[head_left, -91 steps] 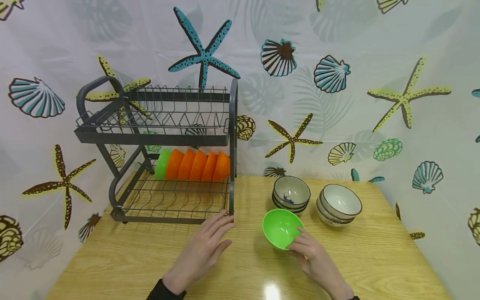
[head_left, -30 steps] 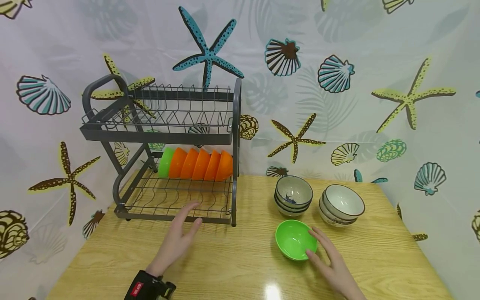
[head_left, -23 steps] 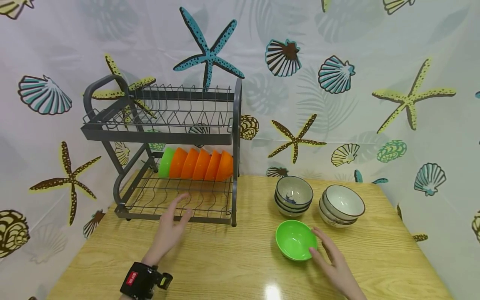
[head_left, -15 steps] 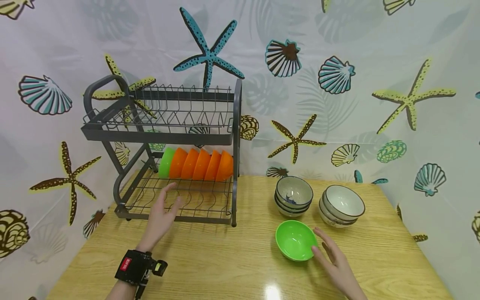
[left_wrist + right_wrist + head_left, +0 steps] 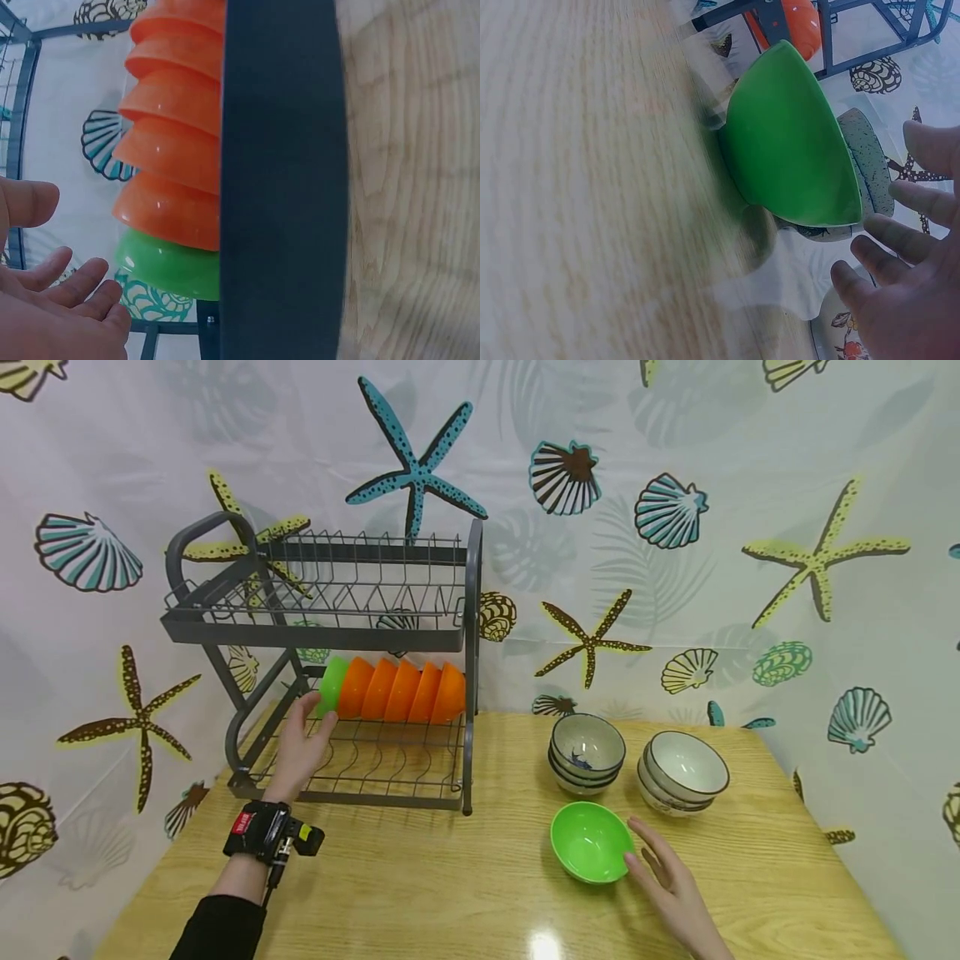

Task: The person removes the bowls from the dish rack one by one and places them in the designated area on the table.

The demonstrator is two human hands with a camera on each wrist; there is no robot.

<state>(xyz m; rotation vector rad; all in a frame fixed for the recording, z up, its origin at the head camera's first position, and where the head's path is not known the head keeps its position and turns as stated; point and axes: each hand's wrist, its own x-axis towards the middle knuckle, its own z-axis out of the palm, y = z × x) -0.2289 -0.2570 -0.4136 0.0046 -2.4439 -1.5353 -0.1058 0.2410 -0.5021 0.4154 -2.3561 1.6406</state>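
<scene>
My left hand [image 5: 298, 752] reaches into the lower tier of the dish rack [image 5: 352, 797], thumb and fingers spread apart. Its fingertips are right by a green bowl [image 5: 332, 681] standing on edge at the left end of a row of orange bowls [image 5: 405, 692]. In the left wrist view the fingers [image 5: 86, 281] are loosely extended, close to that green bowl [image 5: 169, 266]. Another green bowl [image 5: 588, 843] sits upright on the table. Beside its right rim rests my right hand [image 5: 671, 885], fingers spread and gripping nothing.
Behind the table's green bowl stands a stack of grey bowls [image 5: 585, 756], with a stack of white bowls [image 5: 682, 772] to its right. The rack's upper wire tier [image 5: 322, 618] overhangs the lower row. A patterned curtain [image 5: 525, 552] hangs at the back.
My left hand has moved left and forward from the rack's front edge to the upright green bowl. My right hand has let go of the other green bowl, now sitting further right, and stays beside it.
</scene>
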